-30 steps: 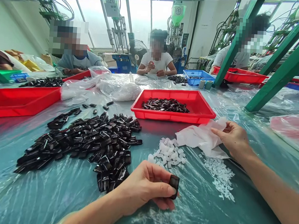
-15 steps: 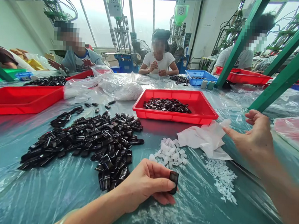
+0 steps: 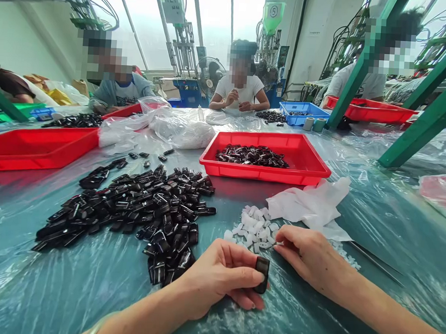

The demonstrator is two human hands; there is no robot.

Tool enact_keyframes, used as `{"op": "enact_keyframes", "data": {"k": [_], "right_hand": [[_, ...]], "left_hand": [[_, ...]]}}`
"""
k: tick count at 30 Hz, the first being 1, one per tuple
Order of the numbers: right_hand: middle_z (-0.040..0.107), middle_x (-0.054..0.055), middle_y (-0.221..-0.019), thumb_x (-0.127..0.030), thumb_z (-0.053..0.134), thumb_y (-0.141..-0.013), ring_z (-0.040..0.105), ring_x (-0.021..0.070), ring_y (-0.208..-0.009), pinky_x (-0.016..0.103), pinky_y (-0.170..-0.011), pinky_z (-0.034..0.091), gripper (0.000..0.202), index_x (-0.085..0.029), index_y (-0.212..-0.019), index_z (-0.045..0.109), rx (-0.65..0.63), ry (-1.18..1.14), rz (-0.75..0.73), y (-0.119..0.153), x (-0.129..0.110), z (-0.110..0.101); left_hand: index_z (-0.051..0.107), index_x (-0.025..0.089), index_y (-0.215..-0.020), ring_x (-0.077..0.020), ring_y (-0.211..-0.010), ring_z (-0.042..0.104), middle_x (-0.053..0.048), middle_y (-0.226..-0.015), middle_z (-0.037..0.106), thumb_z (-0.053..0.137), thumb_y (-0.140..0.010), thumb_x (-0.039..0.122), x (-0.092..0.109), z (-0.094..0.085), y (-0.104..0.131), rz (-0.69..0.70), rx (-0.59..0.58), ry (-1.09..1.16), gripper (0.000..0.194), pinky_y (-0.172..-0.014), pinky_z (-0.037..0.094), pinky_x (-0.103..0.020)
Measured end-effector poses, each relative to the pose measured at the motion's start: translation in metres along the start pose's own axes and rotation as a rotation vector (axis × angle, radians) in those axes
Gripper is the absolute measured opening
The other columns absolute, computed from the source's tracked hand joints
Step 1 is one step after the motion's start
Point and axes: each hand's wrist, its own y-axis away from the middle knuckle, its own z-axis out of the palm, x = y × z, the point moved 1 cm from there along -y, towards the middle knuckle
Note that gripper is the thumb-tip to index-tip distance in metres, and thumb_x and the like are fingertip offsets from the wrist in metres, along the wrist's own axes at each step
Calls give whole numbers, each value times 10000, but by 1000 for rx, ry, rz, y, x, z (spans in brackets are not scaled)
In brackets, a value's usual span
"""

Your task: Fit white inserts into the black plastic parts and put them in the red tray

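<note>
Between the thumb and fingers of my left hand (image 3: 226, 278) is a small black part (image 3: 262, 275), held upright. My right hand (image 3: 308, 255) is at the right edge of a pile of white translucent pieces (image 3: 255, 227), its thumb and fingertips close together; whether a piece is between them is too small to tell. A large heap of glossy black parts (image 3: 141, 202) lies to the left of my left hand. Crumpled white sheet (image 3: 309, 202) lies behind my right hand, and smaller white bits (image 3: 344, 252) show partly past it.
A red tray (image 3: 264, 174) with black parts stands behind the piles. Another red tray (image 3: 38, 150) is at the left. Tweezers (image 3: 378, 262) lie at the right. Green posts (image 3: 418, 121) rise at the right. Several people sit across the plastic-covered table.
My right hand has come down and left from near the green post to the white pieces. My left hand still holds the black part. The tweezers now show more fully.
</note>
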Motion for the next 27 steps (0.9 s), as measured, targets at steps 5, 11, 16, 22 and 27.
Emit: {"op": "enact_keyframes", "data": {"k": [5, 11, 16, 22, 27], "right_hand": [[528, -11, -593, -162, 447, -801, 455, 124, -517, 253, -494, 339, 115, -185, -703, 504, 39, -16, 31, 3, -4, -6], [630, 13, -709, -256, 508, -835, 563, 131, -643, 234, -583, 438, 161, -191, -801, 651, 39, -467, -21, 7, -24, -17], [626, 14, -696, -241, 519, -840, 551, 116, -604, 228, -559, 426, 185, -197, -796, 693, -5, -582, -66, 13, -36, -15], [623, 12, -745, -210, 525, -837, 563, 107, -649, 215, -591, 439, 187, -231, -843, 711, 23, -618, -83, 13, -37, -10], [621, 20, -721, -233, 535, -827, 563, 119, -639, 223, -569, 440, 185, -226, -817, 719, 22, -634, -19, 13, -37, -8]], "left_hand": [[679, 86, -782, -134, -564, 642, -62, -677, 640, 714, -623, 273, 0, 2, 1, -5, 10, 10, 249, -465, 468, -137], [679, 90, -773, -134, -565, 642, -47, -647, 633, 717, -618, 262, -3, 3, 1, 13, 13, 3, 235, -473, 472, -146], [678, 93, -748, -120, -554, 632, -29, -602, 624, 704, -636, 245, -6, 4, 0, 27, 2, -6, 191, -491, 481, -156], [681, 91, -749, -123, -553, 631, -29, -605, 619, 697, -648, 253, -5, 4, -1, 48, 25, -14, 192, -497, 483, -166], [678, 92, -738, -120, -534, 624, -17, -580, 605, 704, -634, 259, -6, 4, -1, 46, 41, -7, 198, -497, 485, -173]]}}
